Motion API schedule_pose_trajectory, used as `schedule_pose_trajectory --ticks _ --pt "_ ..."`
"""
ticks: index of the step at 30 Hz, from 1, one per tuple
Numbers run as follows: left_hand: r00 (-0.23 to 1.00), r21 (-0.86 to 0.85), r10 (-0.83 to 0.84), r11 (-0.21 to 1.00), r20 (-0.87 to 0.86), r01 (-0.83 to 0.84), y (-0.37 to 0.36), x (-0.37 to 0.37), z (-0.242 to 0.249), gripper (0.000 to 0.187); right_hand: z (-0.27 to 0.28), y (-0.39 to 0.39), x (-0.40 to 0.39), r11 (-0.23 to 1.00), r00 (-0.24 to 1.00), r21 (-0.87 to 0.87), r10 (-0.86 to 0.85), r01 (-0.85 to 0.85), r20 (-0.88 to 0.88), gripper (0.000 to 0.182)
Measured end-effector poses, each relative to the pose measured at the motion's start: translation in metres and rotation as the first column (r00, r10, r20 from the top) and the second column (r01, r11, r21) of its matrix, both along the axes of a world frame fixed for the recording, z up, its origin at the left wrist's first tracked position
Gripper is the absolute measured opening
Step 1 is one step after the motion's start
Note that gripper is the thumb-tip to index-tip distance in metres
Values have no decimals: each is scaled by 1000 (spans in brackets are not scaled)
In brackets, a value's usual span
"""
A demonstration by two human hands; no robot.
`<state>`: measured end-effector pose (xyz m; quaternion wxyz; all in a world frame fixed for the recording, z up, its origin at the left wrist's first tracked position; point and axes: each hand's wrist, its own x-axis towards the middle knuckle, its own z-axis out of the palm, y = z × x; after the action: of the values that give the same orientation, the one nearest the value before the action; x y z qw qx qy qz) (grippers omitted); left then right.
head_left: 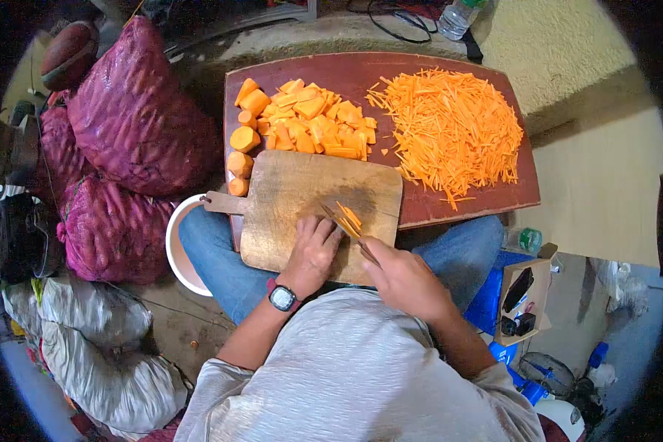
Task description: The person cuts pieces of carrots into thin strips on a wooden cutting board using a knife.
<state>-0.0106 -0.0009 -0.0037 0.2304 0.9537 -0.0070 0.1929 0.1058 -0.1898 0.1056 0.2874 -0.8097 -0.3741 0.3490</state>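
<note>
Carrot strips (351,219) on unmarked cutting board (295,191); no writing legible.

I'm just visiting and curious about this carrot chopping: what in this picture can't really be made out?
- Knife: head view; the blade is thin and blurred, its handle hidden in the right hand.
- Carrot strips on the small board: too small to count, partly covered by the left hand.
- White bowl: mostly hidden behind the knee; contents unseen.
- Red sacks: mesh blurs what is inside.
</note>
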Motion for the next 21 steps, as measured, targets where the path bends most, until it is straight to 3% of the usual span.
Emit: schedule_pose_trajectory --ticks 6,9,12,19,21 --pt "998 -91 15 996 -55 -20 -3 1 6 41 -9 22 6 999 1000 -39 11 -11 8 38" --pt "1000 -27 23 999 20 -23 -2 1 2 41 -6 7 1 1000 999 11 25 -26 45 38" --pt "999 -60 41 997 -28 -42 -3 -2 -4 39 -2 -5 -4 1000 999 3 -28 28 -27 38" --pt "999 11 41 999 8 -41 -3 -1 -2 37 -7 14 3 998 1000 60 7 -8 20 35" --pt "998 -12 58 998 2 -58 -3 -1 -3 38 2 -1 -2 998 998 -57 -29 26 -59 33"
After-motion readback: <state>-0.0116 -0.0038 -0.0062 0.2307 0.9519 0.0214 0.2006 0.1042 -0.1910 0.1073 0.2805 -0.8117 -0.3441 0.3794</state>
